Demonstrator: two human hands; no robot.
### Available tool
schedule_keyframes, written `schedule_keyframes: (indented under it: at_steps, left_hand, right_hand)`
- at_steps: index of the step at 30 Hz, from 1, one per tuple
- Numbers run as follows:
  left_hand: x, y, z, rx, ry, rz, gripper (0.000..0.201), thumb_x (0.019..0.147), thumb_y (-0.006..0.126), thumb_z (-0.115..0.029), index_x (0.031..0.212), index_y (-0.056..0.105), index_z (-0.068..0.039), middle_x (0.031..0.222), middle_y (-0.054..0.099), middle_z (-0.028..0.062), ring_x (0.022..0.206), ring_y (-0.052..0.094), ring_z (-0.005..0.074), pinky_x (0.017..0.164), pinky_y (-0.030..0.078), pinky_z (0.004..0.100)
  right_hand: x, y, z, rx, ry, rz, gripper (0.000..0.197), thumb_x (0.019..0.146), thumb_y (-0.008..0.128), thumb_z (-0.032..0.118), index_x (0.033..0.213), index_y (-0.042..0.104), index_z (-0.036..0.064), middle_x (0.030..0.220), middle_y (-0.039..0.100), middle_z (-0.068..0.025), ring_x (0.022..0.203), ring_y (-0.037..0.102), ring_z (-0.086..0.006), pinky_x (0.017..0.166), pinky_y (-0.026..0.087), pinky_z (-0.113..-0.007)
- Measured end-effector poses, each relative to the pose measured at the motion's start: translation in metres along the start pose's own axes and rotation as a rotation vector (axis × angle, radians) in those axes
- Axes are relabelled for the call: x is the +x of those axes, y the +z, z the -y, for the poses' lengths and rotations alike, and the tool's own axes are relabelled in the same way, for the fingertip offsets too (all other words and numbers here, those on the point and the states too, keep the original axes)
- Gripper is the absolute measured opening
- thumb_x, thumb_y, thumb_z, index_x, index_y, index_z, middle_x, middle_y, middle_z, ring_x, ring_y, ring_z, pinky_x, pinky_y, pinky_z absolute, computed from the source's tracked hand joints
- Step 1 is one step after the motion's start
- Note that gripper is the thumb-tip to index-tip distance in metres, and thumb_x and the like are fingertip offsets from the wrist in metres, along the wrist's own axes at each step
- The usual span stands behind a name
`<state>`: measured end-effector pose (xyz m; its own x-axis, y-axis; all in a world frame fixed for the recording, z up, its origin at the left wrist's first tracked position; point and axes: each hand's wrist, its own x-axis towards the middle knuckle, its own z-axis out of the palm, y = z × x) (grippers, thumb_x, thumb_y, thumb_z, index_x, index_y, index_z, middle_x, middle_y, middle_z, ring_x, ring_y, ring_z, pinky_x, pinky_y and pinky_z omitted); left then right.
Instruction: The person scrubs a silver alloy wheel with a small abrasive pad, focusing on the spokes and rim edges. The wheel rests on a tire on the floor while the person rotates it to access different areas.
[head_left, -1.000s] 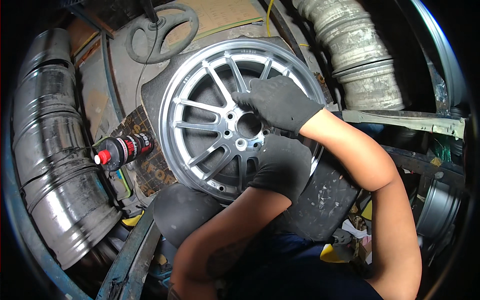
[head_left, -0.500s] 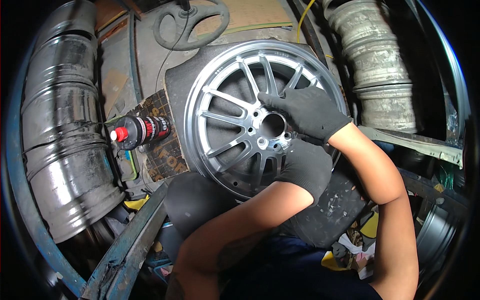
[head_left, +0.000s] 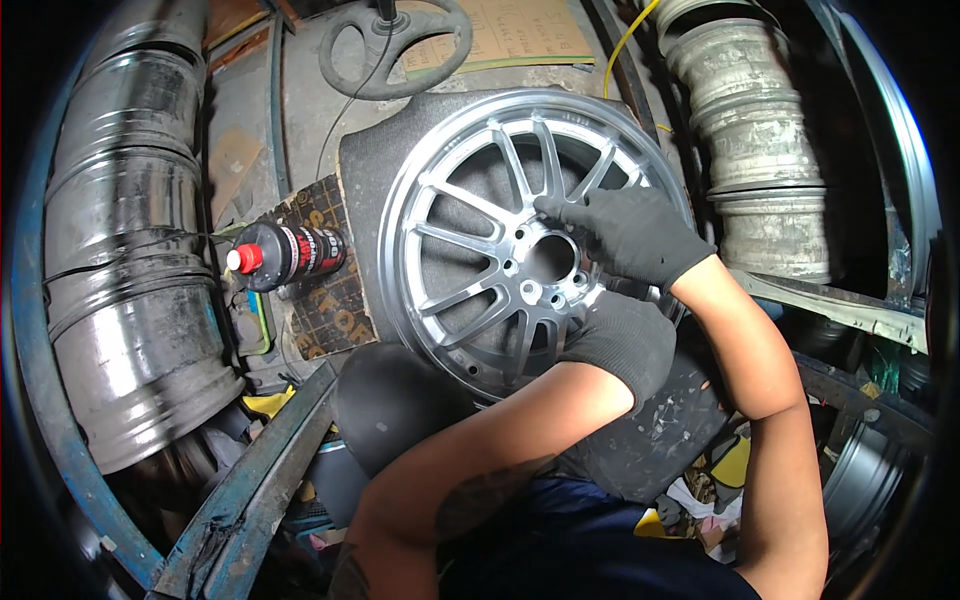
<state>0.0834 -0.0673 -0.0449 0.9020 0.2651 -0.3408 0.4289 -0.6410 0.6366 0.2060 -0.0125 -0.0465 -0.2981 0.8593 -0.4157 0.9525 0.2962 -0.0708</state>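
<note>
A silver multi-spoke wheel rim [head_left: 405, 230] lies face up on a dark grey mat [head_left: 362, 160]. My right hand [head_left: 645, 238], in a dark glove, rests over the spokes right of the centre hole. Its thumb side points left, and its other fingers fold down against the metal; whatever they hold, if anything, is hidden. Just below, my left hand [head_left: 625, 340], gloved too, lies over the rim's lower right spokes. The fingers of that hand are hidden from view. Left of the rim, a black bottle with a red cap [head_left: 290, 255] stands on patterned cardboard [head_left: 345, 310].
Stacked shiny rims [head_left: 125, 215] line the left side; dull, whitish ones [head_left: 750, 130] line the right. A steering wheel [head_left: 340, 70] lies at the back beside a cardboard sheet [head_left: 520, 35]. A worn blue metal bar [head_left: 235, 500] runs at lower left.
The whole view has shifted slightly, moving the scene a little right and down. My hands keep nearly the same places on the rim, both still over the spokes.
</note>
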Motion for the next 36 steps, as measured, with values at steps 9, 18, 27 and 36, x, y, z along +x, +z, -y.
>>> schedule_keyframes:
  at_steps: [9, 18, 27, 36]
  left_hand:
    - [0.002, 0.022, 0.009, 0.018, 0.112, -0.255, 0.024, 0.088, 0.064, -0.021, 0.084, 0.082, -0.006, 0.084, 0.079, 0.0173, 0.078, 0.078, 0.0340, 0.071, 0.059, 0.0460]
    - [0.007, 0.033, 0.016, 0.030, 0.087, -0.302, 0.022, 0.086, 0.065, -0.022, 0.085, 0.083, -0.008, 0.082, 0.079, 0.0157, 0.075, 0.077, 0.0335, 0.068, 0.058, 0.0471]
    - [0.005, 0.030, 0.015, 0.096, 0.014, -0.305, 0.020, 0.085, 0.067, -0.021, 0.084, 0.083, -0.009, 0.083, 0.078, 0.0149, 0.077, 0.077, 0.0318, 0.068, 0.056, 0.0455]
    - [0.002, 0.028, 0.008, 0.071, -0.016, -0.241, 0.021, 0.090, 0.066, -0.021, 0.091, 0.085, -0.012, 0.089, 0.081, 0.0118, 0.083, 0.079, 0.0286, 0.073, 0.057, 0.0434]
  right_hand:
    - [-0.004, 0.006, 0.003, 0.018, 0.017, 0.080, 0.048, 0.094, 0.070, 0.024, 0.141, 0.070, 0.0295, 0.099, 0.077, -0.0117, 0.094, 0.077, -0.0330, 0.080, 0.059, -0.049]
    - [-0.004, 0.011, 0.000, 0.009, -0.064, -0.016, 0.046, 0.102, 0.057, 0.020, 0.146, 0.066, 0.0310, 0.095, 0.077, -0.0109, 0.090, 0.078, -0.0322, 0.074, 0.057, -0.049]
    - [-0.004, 0.011, -0.002, 0.009, -0.036, -0.003, 0.051, 0.100, 0.060, 0.018, 0.149, 0.065, 0.0311, 0.094, 0.077, -0.0129, 0.091, 0.078, -0.0333, 0.076, 0.058, -0.049]
    - [-0.002, 0.006, 0.008, 0.005, -0.088, 0.068, 0.056, 0.096, 0.063, 0.018, 0.150, 0.063, 0.0317, 0.093, 0.078, -0.0134, 0.090, 0.078, -0.0330, 0.078, 0.057, -0.049]
